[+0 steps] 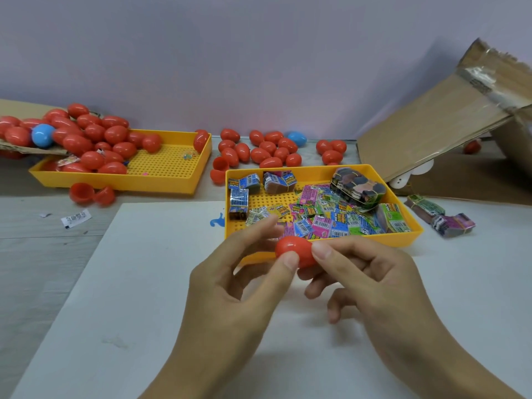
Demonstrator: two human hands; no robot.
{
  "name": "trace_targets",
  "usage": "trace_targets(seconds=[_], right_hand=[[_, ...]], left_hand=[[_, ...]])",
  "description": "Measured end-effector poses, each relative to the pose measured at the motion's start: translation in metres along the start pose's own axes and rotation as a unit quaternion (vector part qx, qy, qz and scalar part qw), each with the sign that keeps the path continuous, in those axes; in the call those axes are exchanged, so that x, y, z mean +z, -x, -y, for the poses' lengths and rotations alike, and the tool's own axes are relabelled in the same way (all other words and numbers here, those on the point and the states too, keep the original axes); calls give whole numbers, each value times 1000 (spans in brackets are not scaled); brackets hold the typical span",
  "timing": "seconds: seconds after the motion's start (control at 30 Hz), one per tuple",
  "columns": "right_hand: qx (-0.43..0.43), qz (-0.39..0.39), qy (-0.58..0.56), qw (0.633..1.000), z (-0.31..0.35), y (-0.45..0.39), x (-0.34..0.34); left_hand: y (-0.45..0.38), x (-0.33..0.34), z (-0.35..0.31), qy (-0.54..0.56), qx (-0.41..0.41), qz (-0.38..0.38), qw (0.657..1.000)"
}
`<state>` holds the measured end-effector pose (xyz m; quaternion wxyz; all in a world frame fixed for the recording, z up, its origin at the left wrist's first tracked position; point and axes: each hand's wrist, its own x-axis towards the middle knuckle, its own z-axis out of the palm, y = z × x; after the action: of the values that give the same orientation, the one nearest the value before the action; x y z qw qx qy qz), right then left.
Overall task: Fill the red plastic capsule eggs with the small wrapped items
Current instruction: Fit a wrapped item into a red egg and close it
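A closed red capsule egg (293, 246) is held between both hands above the white sheet, just in front of the near yellow tray (408, 234). My left hand (230, 289) pinches its left end with thumb and fingers. My right hand (371, 280) pinches its right end. The tray holds several small wrapped items (322, 223) in blue, pink and green packets, plus banded bundles (357, 188). More red eggs (267, 152) lie loose behind the tray, and a pile of red eggs (92, 136) spills into the far yellow tray (172, 180).
Open red egg halves (92, 194) lie by the far tray. Two blue eggs (42, 135) sit among the red ones. A tilted cardboard box (449, 125) stands at the right, with two banded packet bundles (440, 218) on the table beside it. A white sheet (129, 298) covers the table.
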<state>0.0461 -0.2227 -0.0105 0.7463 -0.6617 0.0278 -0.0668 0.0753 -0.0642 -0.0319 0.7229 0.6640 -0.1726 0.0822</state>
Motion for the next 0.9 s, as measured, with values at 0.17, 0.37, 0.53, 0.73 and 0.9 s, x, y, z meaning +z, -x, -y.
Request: trace_targets(seconds=[0.17, 0.37, 0.53, 0.73, 0.9], right_hand=[[-63, 5, 101, 993, -5, -3, -5], [-197, -57, 553, 808, -8, -23, -27], [-91, -9, 629, 772, -15, -29, -35], [-179, -57, 462, 866, -14, -34, -37], [-166, -88, 278, 942, -5, -31, -38]], left_hand=[[-1, 2, 0, 10, -49, 3, 999], [-5, -1, 1, 32, -63, -63, 996], [-4, 2, -1, 47, -58, -70, 995], [-4, 0, 3, 56, -62, -85, 993], [-4, 0, 1, 45, -54, -40, 997]])
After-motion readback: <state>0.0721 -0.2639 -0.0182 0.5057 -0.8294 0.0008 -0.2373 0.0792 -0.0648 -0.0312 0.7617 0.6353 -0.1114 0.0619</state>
